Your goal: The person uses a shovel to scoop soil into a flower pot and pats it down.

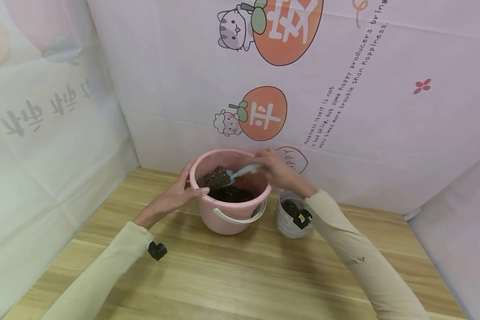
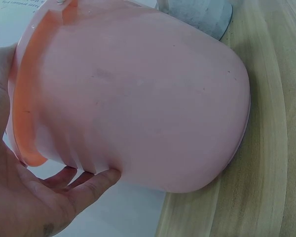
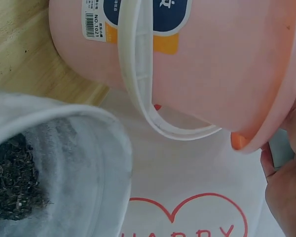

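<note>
A pink bucket point(image 1: 224, 218) stands on the wooden table with dark soil point(image 1: 232, 195) inside. My left hand point(image 1: 172, 198) grips its left side, thumb over the rim and fingers spread on the outer wall point(image 2: 153, 103). Over the bucket's mouth, my right hand point(image 1: 278, 170) holds a light blue trowel point(image 1: 246, 170) by its handle. The trowel's blade carries a heaped clump of soil point(image 1: 216, 178) and tilts down to the left. In the right wrist view, the right hand point(image 3: 291, 173) is beside the bucket's rim, and only a bit of the trowel handle point(image 3: 281, 149) shows.
Right of the bucket stands a grey-white marbled pot point(image 1: 288, 229) with dark soil point(image 3: 12, 182) in it, under my right forearm. The bucket's white handle point(image 3: 135, 59) hangs down its front. A printed cloth point(image 1: 176, 111) rises right behind the table.
</note>
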A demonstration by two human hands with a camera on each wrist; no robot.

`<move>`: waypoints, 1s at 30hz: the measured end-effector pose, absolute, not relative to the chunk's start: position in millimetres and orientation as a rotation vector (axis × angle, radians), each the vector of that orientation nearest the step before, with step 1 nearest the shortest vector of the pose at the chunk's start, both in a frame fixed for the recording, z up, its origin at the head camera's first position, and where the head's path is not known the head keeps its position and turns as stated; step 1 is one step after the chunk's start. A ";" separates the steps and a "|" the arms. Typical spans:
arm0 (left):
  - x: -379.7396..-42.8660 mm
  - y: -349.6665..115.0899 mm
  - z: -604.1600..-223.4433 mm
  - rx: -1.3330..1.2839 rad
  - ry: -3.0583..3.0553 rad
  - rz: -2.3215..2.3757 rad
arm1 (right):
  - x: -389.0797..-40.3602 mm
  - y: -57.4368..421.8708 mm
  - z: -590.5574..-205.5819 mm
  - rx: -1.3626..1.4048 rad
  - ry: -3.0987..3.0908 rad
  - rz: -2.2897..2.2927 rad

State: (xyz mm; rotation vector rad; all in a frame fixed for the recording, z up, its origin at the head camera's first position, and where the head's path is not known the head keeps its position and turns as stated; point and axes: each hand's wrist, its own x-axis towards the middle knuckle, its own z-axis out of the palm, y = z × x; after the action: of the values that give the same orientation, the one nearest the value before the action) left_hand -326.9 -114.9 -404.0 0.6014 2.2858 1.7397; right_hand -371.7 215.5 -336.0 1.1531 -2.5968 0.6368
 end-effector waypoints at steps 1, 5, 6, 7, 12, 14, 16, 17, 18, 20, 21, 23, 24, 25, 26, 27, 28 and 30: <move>-326.9 -114.8 -404.0 0.603 2.285 1.741 | -371.2 217.0 -335.8 1.138 -2.600 0.656; -327.0 -114.2 -403.3 0.606 2.277 1.749 | -369.0 221.9 -334.4 1.111 -2.602 0.690; -327.0 -114.2 -403.1 0.605 2.276 1.751 | -368.9 222.7 -334.5 1.111 -2.598 0.686; -327.1 -114.1 -402.7 0.607 2.277 1.752 | -368.8 223.5 -334.5 1.109 -2.594 0.685; -326.6 -114.2 -402.2 0.597 2.278 1.752 | -366.3 226.7 -335.7 1.095 -2.596 0.664; -326.2 -114.2 -402.4 0.590 2.279 1.746 | -364.9 227.5 -336.3 1.095 -2.590 0.662; -326.2 -114.4 -402.7 0.589 2.281 1.741 | -364.4 228.3 -336.8 1.099 -2.575 0.672; -326.4 -114.5 -402.9 0.589 2.283 1.740 | -364.4 228.6 -336.9 1.103 -2.562 0.676; -326.7 -114.7 -403.0 0.589 2.285 1.739 | -364.6 229.2 -337.1 1.107 -2.549 0.687; -327.3 -114.7 -403.6 0.602 2.289 1.737 | -364.9 231.1 -337.8 1.112 -2.519 0.709; -327.7 -114.5 -403.7 0.605 2.291 1.739 | -365.4 232.1 -338.2 1.117 -2.503 0.723; -328.1 -114.4 -404.0 0.603 2.295 1.738 | -366.2 234.1 -339.3 1.129 -2.470 0.753; -328.2 -114.4 -404.1 0.603 2.296 1.739 | -366.4 235.1 -339.7 1.134 -2.456 0.769; -328.5 -114.4 -404.2 0.607 2.298 1.736 | -366.7 236.0 -340.2 1.140 -2.439 0.776; -328.8 -114.3 -404.3 0.605 2.299 1.735 | -366.8 236.9 -340.7 1.145 -2.429 0.790; -328.8 -114.2 -404.3 0.603 2.300 1.734 | -366.9 237.7 -341.3 1.149 -2.420 0.799; -329.0 -114.3 -404.5 0.602 2.301 1.732 | -366.8 238.4 -341.7 1.148 -2.417 0.808; -329.2 -114.4 -405.0 0.603 2.301 1.731 | -366.2 239.3 -342.1 1.140 -2.423 0.810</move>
State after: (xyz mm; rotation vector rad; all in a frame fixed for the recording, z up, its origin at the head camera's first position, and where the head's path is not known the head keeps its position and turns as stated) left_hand -329.2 -114.4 -405.0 0.6032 2.3008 1.7310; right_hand -366.2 239.3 -342.1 1.1399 -2.4226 0.8099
